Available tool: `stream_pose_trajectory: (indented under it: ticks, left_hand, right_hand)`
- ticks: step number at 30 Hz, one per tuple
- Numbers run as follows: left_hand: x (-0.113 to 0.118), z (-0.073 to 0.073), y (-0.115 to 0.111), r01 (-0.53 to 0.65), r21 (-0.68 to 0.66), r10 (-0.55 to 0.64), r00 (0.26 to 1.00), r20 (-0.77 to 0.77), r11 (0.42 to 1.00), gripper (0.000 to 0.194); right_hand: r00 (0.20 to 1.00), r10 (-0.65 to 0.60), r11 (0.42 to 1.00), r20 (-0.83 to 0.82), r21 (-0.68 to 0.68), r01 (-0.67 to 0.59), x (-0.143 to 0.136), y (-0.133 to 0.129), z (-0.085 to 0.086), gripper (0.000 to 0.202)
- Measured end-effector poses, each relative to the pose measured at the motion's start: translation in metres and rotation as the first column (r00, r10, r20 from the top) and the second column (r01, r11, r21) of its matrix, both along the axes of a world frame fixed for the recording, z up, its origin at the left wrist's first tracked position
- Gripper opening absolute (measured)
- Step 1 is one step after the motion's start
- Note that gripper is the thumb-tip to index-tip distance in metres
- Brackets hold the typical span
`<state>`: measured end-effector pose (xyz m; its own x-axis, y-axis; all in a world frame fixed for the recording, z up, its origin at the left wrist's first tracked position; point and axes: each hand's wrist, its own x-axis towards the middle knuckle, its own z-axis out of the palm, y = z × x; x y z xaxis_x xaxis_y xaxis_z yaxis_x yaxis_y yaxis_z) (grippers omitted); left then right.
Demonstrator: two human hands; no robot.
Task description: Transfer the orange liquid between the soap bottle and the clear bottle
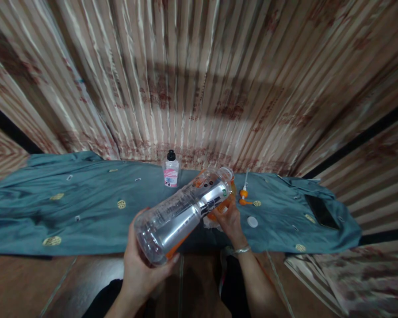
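My left hand point(145, 268) is wrapped round the base of a large clear plastic bottle point(182, 221) with a silver label. The bottle lies tilted across the view, its neck toward the upper right. Behind that neck, my right hand point(230, 221) is closed on an orange bottle point(232, 190), mostly hidden by the clear one. The two bottles overlap at their tops; I cannot tell whether their mouths touch. A crumpled white piece point(212, 222), perhaps tissue, shows under the right hand. Close by lie an orange pump top point(243, 194) and a white round cap point(252, 221).
A small clear bottle with a black cap and pink label point(171, 172) stands at the back of the teal cloth-covered table point(96, 203). A dark phone point(321, 212) lies at the right end. Patterned curtains point(192, 88) hang behind.
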<state>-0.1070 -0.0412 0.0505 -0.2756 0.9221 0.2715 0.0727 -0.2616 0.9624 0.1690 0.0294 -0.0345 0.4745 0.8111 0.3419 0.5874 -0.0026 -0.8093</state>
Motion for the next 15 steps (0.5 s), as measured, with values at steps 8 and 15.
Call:
stream_pose_trajectory:
  ticks: [8,15]
  left_hand:
    - [-0.008,-0.004,0.005,0.029,0.019,-0.028,0.998,-0.055,0.999,0.097]
    - [0.002,0.005,-0.001,-0.015,-0.033,0.015,0.999,0.028,0.999,0.096]
  right_hand:
    - [0.991,-0.013,0.996,-0.135,-0.086,0.001,-0.005,-0.001,0.008,0.083]
    - [0.998,-0.032,0.998,-0.045,-0.061,0.029,-0.005,0.001,-0.002,0.088]
